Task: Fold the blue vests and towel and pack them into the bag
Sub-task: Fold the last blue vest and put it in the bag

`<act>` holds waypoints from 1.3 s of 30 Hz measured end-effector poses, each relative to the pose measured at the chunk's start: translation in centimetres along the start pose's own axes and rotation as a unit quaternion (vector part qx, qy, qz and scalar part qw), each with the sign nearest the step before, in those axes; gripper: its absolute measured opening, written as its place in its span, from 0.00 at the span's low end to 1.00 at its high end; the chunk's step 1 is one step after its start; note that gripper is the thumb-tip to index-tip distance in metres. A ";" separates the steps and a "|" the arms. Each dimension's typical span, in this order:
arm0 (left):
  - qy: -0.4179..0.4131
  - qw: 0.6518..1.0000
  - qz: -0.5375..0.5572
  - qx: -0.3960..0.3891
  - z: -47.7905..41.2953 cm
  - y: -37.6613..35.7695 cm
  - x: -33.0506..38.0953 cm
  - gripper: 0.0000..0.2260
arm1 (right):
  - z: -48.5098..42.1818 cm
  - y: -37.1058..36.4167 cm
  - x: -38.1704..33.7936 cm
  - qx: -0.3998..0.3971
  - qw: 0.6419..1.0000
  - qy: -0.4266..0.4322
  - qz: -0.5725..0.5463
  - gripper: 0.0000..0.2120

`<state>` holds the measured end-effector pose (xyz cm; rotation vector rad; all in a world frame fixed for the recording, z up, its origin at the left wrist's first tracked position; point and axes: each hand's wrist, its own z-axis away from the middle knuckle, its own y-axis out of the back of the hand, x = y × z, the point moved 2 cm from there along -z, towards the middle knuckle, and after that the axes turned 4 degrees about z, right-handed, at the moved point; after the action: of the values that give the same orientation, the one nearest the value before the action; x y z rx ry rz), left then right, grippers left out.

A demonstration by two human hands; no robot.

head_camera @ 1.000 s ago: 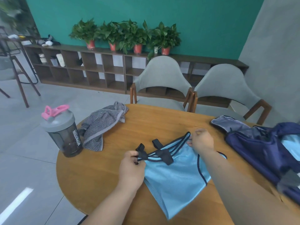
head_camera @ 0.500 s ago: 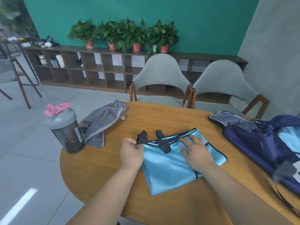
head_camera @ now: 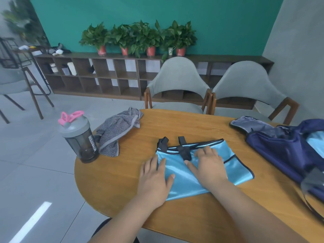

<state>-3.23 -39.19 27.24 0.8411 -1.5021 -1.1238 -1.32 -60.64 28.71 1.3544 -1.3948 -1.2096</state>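
Left hand released the strap. It and right hand now press flat-fingered on the vest. Fold judged nearly complete.

Both hands flat, palms down, fingers spread: left, right.

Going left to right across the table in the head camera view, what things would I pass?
From the left: shaker bottle with a pink lid → grey striped towel → light blue vest → navy bag.
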 end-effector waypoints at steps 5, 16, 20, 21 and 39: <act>-0.009 0.997 -0.058 -0.056 0.1 0.1 -0.3 0.35 | 1.4 -1.6 0.6 0.010 0.994 0.059 -0.091 0.21; -0.084 0.989 0.029 0.115 -2.8 0.8 3.6 0.15 | 0.8 -0.1 -0.6 0.030 0.992 0.064 -0.102 0.22; -0.081 0.990 0.020 0.114 -3.3 -0.7 3.4 0.20 | -2.2 0.3 -0.3 0.011 0.985 0.102 -0.142 0.25; -0.083 0.990 0.014 0.114 -3.4 -1.2 3.2 0.22 | -3.0 0.2 -0.2 -0.003 0.986 0.109 -0.128 0.25; -0.108 0.987 -0.077 -0.091 -5.1 -0.4 1.6 0.36 | -2.7 -2.3 0.1 -0.106 0.992 0.059 0.015 0.26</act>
<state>1.41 -41.94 27.46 0.7369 -1.5015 -1.4824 1.77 -60.83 26.97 1.2318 -1.1636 -1.2013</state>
